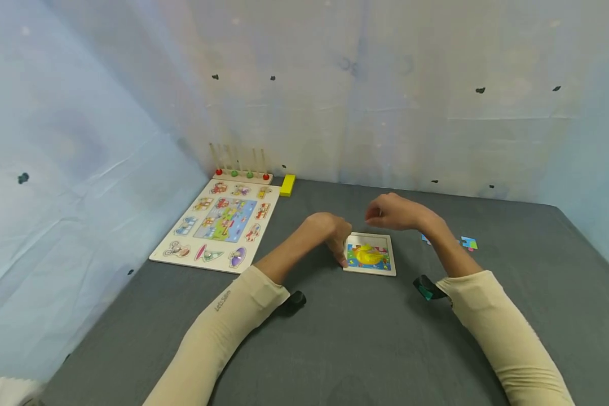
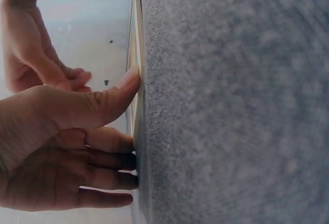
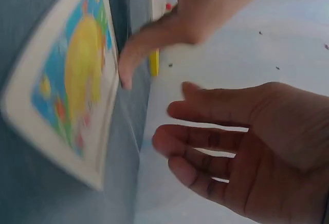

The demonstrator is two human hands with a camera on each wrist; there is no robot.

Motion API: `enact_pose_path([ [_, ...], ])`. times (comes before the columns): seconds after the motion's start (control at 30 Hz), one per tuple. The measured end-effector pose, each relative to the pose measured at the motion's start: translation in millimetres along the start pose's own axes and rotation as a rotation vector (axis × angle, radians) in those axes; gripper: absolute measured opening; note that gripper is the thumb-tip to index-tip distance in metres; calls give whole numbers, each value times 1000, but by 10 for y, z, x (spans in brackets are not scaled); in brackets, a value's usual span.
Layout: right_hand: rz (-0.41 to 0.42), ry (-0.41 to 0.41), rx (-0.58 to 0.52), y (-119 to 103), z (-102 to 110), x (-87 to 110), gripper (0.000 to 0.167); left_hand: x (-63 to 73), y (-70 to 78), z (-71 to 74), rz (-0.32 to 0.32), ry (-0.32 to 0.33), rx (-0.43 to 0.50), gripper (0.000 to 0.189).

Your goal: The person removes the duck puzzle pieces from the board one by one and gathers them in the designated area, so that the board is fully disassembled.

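A square wooden jigsaw puzzle (image 1: 369, 257) with a pale frame lies on the dark table, showing a yellow animal on blue. Its pieces fill the near part; a strip along the far side shows bare wood. At its left side my left hand (image 1: 337, 237) holds the frame, thumb at the near corner and fingers toward the far one. In the left wrist view the thumb (image 2: 131, 77) presses the frame's edge. My right hand (image 1: 398, 212) hovers above and beyond the puzzle's far right, fingers loosely bent, with nothing seen between them in the right wrist view.
Loose puzzle pieces (image 1: 469, 243) lie to the right, some partly behind my right forearm. On the left is a large wooden picture board (image 1: 182, 237), with a peg stand (image 1: 243, 176) holding coloured beads and a yellow block (image 1: 287, 185) behind it. Pale sheeting surrounds the table.
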State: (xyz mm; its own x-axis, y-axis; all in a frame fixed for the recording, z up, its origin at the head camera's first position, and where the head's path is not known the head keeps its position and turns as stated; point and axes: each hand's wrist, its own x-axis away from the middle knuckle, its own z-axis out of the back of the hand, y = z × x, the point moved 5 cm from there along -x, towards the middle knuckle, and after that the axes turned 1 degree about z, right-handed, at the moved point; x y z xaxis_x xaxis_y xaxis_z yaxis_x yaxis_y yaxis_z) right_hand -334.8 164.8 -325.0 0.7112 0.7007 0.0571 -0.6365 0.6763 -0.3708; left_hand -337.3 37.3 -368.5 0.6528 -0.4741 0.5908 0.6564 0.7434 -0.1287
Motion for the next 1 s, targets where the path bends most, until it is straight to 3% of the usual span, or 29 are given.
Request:
enact_pose_path([
  [0.3, 61, -197, 47, -183, -343, -162, 23, -16, -5, -19, 12, 0, 41, 69],
  [0.43, 81, -233, 50, -194, -411, -167, 20, -20, 1, -20, 4, -14, 62, 68],
  [0.73, -8, -220, 76, -183, -470, -212, 7, 5, -1, -5, 21, -15, 70, 65],
  [1.0, -63, -174, 61, -179, -433, -196, 13, 1, -4, -2, 22, -15, 50, 56],
])
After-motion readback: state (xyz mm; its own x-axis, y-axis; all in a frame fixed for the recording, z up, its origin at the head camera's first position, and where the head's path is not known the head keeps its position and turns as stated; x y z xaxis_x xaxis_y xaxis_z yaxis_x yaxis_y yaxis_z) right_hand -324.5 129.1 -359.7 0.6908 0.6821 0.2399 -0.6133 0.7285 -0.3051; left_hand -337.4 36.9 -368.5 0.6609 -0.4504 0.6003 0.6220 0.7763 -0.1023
